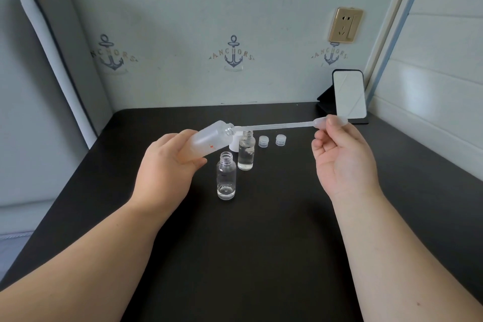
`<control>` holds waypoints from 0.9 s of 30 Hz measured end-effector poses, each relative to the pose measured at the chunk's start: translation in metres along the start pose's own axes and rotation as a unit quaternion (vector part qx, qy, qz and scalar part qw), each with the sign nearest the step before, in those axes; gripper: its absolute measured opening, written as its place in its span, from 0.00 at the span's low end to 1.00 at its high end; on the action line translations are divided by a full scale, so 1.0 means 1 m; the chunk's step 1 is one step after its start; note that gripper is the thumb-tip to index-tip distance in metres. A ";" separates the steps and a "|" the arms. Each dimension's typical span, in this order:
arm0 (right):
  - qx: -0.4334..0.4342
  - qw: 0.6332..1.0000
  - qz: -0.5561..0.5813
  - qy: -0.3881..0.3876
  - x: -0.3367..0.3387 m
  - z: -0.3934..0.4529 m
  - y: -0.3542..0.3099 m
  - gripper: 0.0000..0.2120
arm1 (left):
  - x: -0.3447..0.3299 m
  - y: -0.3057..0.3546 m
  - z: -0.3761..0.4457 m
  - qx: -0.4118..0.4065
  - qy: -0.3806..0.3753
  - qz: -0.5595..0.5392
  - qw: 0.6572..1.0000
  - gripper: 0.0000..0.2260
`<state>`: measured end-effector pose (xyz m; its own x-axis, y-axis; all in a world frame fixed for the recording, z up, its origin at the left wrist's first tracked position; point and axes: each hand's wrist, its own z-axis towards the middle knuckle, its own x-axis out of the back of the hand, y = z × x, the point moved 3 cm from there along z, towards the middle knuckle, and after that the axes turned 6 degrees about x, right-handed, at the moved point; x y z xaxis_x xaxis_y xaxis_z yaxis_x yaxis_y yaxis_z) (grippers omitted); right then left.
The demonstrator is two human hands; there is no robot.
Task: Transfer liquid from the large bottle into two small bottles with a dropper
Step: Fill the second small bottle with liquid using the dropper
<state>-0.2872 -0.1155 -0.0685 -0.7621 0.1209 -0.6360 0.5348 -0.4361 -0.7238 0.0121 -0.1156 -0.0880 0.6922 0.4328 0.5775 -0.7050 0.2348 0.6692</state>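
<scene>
A frosted large bottle [206,141] tilts uncapped above the tabletop's middle, its mouth meeting the tip of a near-level translucent dropper [282,125], while two clear small bottles [226,176] [246,150] stand upright and open below.

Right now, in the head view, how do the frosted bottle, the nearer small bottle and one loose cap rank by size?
1. Frosted bottle, held tilted and nearer the camera, so its lead is somewhat unsure.
2. Nearer small bottle.
3. Loose cap, clearly smallest.
</scene>
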 end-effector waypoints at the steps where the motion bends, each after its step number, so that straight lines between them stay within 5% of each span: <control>1: 0.000 1.000 -0.007 -0.010 -0.001 -0.001 0.000 0.07 | -0.001 0.000 0.000 -0.011 0.000 0.010 1.000 0.19; 11: -0.002 0.989 -0.100 -0.109 -0.025 -0.019 0.013 0.12 | -0.007 0.003 -0.001 -0.063 0.009 0.051 0.997 0.21; 27: -0.011 0.978 -0.175 -0.112 -0.039 -0.031 0.036 0.06 | -0.013 0.004 -0.001 -0.072 0.009 0.061 0.995 0.21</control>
<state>-0.2267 -0.1088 -0.0781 -0.9594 0.0592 -0.2757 0.2332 -0.3828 -0.8939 -0.0003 -0.1193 -0.0935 0.5976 0.4816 0.6411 -0.7998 0.3014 0.5191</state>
